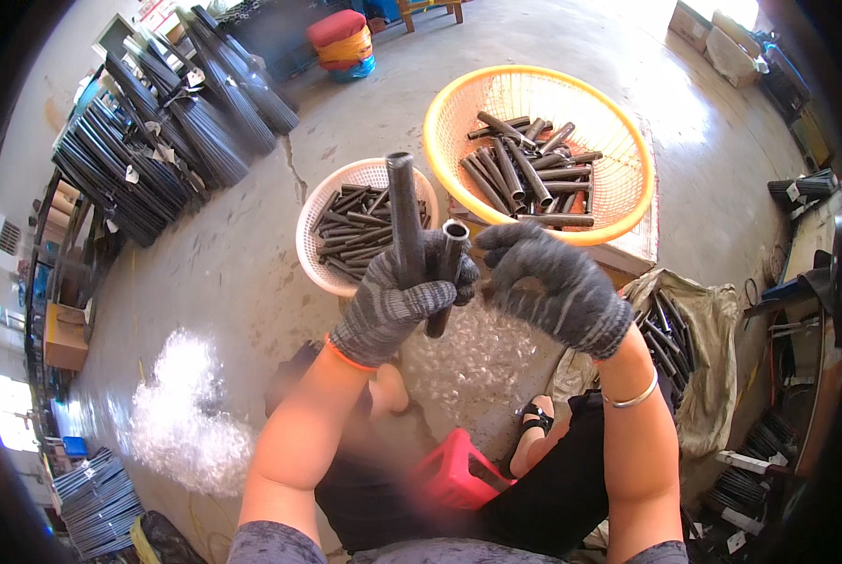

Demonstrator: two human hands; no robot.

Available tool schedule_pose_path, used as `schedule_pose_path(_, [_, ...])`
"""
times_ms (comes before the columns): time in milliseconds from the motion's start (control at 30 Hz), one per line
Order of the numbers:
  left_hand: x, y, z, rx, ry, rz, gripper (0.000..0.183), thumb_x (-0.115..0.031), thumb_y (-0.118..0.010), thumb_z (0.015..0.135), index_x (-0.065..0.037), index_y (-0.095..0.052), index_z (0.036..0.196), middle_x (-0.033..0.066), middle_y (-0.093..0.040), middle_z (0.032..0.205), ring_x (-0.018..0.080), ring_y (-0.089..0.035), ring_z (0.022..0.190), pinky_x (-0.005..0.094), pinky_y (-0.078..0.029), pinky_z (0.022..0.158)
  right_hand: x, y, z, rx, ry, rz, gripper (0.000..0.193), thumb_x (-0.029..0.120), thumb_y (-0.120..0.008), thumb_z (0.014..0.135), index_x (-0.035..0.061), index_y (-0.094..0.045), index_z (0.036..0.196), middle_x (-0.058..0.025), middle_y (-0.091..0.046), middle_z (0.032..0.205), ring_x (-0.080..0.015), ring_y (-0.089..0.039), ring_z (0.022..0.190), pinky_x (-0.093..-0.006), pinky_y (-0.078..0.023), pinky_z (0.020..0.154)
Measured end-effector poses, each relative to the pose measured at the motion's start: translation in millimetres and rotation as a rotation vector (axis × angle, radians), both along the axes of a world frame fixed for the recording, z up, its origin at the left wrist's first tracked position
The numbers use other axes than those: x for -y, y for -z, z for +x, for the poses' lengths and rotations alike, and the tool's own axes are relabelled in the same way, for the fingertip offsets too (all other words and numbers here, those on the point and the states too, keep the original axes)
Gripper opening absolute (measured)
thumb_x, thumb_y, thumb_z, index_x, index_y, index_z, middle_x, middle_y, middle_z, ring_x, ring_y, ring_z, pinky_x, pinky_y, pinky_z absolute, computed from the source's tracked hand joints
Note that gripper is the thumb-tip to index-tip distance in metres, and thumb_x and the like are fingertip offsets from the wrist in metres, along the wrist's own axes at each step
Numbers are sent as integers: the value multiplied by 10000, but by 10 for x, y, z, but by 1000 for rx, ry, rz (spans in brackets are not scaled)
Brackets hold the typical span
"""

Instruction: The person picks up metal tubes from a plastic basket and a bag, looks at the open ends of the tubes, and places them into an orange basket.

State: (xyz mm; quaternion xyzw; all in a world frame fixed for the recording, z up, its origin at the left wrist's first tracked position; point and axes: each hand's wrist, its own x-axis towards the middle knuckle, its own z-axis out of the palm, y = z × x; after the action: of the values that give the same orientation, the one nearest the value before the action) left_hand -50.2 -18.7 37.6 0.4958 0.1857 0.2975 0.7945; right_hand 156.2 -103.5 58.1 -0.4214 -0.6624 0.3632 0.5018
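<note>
Both of my hands wear grey-and-black knitted gloves. My left hand point(383, 305) is closed round two dark metal tubes held close together in front of me. The longer tube point(404, 207) stands nearly upright; the shorter tube point(451, 263) leans slightly, its hollow end facing up. Just right of the tubes, my right hand point(567, 291) has curled fingers and a thumb set apart, with nothing seen between them. Beyond my hands, a yellow-orange basket point(648, 179) holds several dark tubes. A smaller whitish basket point(308, 249) behind my left hand contains thinner dark pieces.
Clear plastic scraps point(477, 357) lie on the floor between my feet, with a pile of clear plastic point(191, 423) at left. A pink stool point(459, 470) is beneath me. A sack point(712, 376) with dark tubes lies right. Bundled rods point(130, 160) stand far left.
</note>
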Motion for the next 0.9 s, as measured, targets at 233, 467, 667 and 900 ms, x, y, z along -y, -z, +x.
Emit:
schedule_pose_path(233, [82,-5,-33,-282,13,117,432,-155,-769,757,-15,-575,1116,63,-628,960,173,-613,879,335,-526,801,38,-93,-73,-187,264,-52,131,-80,-632,742,-4,-604,846,-80,-634,929,-155,-592,839,-291,-490,790])
schedule_pose_path(467, [187,-60,67,-118,-3,63,321,-60,-755,753,-13,-622,1041,72,-666,884,86,-588,623,202,-426,437,15,-48,-124,-47,282,152,122,-78,-593,689,3,-545,766,-101,-649,880,-176,-594,822,-305,-477,779])
schedule_pose_path(667, [142,24,22,-169,33,199,364,-71,-765,748,-4,-631,1079,57,-675,877,110,-621,801,237,-509,654,93,-113,-110,75,260,65,124,-46,-605,706,5,-582,816,-80,-661,901,-162,-592,803,-294,-477,761])
schedule_pose_path(900, [179,-50,61,-233,-22,282,321,-75,-761,751,8,-648,1040,40,-676,861,94,-614,809,265,-507,731,152,-193,-51,97,220,-22,168,-32,-622,730,17,-619,890,-63,-665,911,-134,-586,777,-278,-481,740])
